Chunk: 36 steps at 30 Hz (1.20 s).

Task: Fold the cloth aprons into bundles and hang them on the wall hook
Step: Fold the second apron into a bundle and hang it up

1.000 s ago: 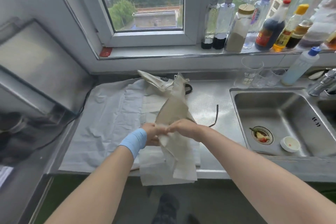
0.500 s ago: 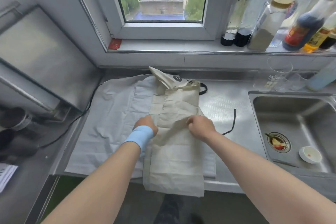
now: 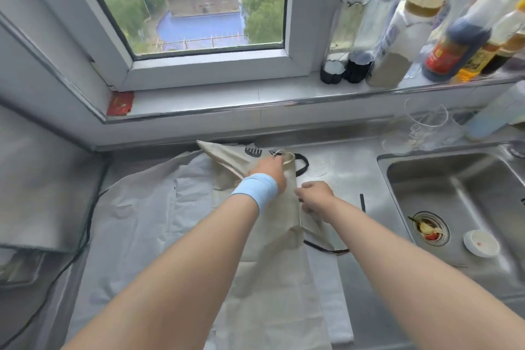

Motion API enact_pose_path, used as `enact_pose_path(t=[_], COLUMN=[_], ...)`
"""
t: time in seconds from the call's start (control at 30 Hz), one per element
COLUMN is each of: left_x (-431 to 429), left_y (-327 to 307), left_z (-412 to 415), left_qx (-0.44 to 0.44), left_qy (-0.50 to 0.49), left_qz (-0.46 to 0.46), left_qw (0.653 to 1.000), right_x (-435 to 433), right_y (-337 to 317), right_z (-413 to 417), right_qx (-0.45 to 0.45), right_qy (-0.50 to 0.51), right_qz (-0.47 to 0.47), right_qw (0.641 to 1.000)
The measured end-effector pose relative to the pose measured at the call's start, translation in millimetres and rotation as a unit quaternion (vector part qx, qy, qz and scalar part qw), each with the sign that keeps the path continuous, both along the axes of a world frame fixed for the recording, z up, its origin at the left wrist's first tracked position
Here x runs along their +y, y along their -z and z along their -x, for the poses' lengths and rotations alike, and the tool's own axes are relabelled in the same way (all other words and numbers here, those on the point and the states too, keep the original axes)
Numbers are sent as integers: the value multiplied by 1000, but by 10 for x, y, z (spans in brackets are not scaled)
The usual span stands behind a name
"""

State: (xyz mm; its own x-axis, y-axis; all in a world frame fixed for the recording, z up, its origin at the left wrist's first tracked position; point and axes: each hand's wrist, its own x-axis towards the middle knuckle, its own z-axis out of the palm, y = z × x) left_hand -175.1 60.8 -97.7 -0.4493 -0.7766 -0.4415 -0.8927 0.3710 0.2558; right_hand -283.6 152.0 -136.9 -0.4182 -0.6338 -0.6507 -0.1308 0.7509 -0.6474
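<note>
A beige cloth apron (image 3: 279,270) lies lengthwise on the steel counter, folded into a long strip, its lower end hanging over the front edge. Black straps (image 3: 301,164) show at its far end and near its right side. My left hand (image 3: 271,170), with a light blue wristband, grips the apron's far top edge. My right hand (image 3: 314,196) pinches the apron's right edge just below it. Under the beige apron lies a pale grey-white cloth (image 3: 142,224), spread flat. No wall hook is in view.
A steel sink (image 3: 454,193) with a drain strainer and a small white dish (image 3: 481,243) is at the right. Bottles (image 3: 454,45) line the window sill, with clear cups (image 3: 423,128) below. A dark cable (image 3: 88,224) runs along the left beside a metal appliance.
Both hands have moved from the apron's middle up toward its far end. The left hand now holds the top edge, and the apron is narrower on the right side.
</note>
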Motion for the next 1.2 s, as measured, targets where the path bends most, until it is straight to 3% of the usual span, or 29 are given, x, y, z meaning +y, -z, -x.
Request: enact_pose_path(t=[0.07, 0.23, 0.37, 0.57, 0.8, 0.93, 1.03, 1.1, 1.2], left_x=[-120, -396, -574, -756, -916, -814, -462, -156, 229], left_y=[58, 74, 27, -138, -319, -307, -195, -46, 238], left_z=[79, 152, 138, 14, -103, -157, -150, -196, -409], left_qx=[-9, 64, 135, 214, 284, 204, 160, 158, 55], left_qy=[-18, -135, -203, -281, -380, -339, -281, -171, 11], left_qz=[-14, -34, -62, -27, 19, 13, 89, 141, 100], left_qw=[1000, 988, 968, 935, 880, 918, 942, 962, 993], right_x=[-80, -299, -374, 21, 221, 246, 238, 244, 265], right_y=[-34, -96, -142, 80, 216, 211, 171, 157, 171], right_z=[-36, -94, -49, 96, 148, 164, 96, 72, 38], right_qx=[-33, -85, -108, -214, -100, -56, -5, 79, 175], right_qy=[15, 16, -13, -127, -111, -97, -90, -105, -125], right_qz=[8, 124, 160, 28, 4, -8, 12, 16, 17], right_qw=[999, 989, 981, 968, 989, 994, 996, 991, 977])
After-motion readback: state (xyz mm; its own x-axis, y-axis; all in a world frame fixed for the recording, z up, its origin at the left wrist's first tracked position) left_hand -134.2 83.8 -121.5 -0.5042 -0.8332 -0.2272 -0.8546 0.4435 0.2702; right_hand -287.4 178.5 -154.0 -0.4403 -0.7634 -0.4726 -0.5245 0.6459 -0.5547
